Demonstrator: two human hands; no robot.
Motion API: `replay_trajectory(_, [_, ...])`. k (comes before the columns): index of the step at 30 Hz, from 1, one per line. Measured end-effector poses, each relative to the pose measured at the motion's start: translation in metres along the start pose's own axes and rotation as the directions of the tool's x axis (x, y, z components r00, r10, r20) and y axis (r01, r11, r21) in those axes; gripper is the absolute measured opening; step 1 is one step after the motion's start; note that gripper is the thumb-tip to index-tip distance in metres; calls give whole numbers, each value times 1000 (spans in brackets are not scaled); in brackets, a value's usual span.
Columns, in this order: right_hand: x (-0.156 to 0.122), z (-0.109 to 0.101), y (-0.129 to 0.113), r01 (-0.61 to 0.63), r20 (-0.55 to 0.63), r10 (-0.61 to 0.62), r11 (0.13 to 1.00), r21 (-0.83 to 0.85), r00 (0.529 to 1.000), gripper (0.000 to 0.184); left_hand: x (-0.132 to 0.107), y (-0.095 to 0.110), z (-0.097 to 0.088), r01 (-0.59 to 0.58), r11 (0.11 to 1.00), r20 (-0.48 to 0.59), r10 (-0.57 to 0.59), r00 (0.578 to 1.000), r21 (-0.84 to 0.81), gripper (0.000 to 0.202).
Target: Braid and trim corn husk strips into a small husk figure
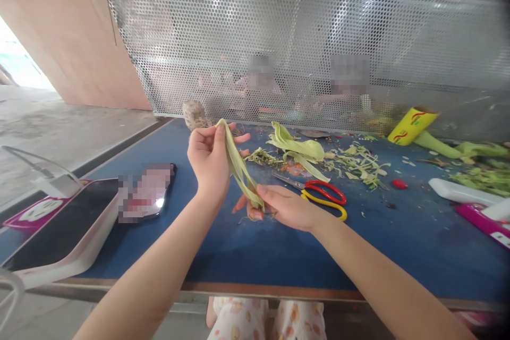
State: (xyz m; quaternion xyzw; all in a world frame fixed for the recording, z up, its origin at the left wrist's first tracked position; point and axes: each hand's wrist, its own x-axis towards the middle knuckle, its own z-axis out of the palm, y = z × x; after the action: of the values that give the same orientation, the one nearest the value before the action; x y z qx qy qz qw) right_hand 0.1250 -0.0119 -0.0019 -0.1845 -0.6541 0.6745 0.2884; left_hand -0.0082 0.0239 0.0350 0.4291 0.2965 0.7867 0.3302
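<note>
Between my hands stretches a pale green corn husk (238,167), held aslant above the blue table. My left hand (211,156) pinches its upper end between thumb and forefinger, the other fingers partly spread. At the lower end, my right hand (281,204) grips the husk with thumb and fingers. Just beyond the right hand lie scissors (324,194) with one red and one yellow handle, blades pointing left. Behind them rest more loose husks (303,150) and a heap of shredded husk strips (360,167).
To the left lie a phone (149,191) and a black-topped white device (66,228) with cables. A twine roll (194,113) stands near the perforated metal screen (239,37). At right are a yellow tube (412,126), a red cap-like piece (400,184) and a white-and-magenta object (478,218).
</note>
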Motion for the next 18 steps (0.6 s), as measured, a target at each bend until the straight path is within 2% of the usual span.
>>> replay_trajectory(11, [-2,-3,2,-11,-54,13,999,36,998,21,14,1,-6,-29,999,-83,25,996,-41,18])
replay_trajectory(15, [-3,-4,0,13,-76,-13,1000,-11,997,21,18,0,-8,-64,997,-110,59,992,-46,21])
replay_trajectory(18, [-4,-6,-2,28,-98,-35,997,-76,995,22,20,-2,-8,-21,999,-126,15,992,-41,22])
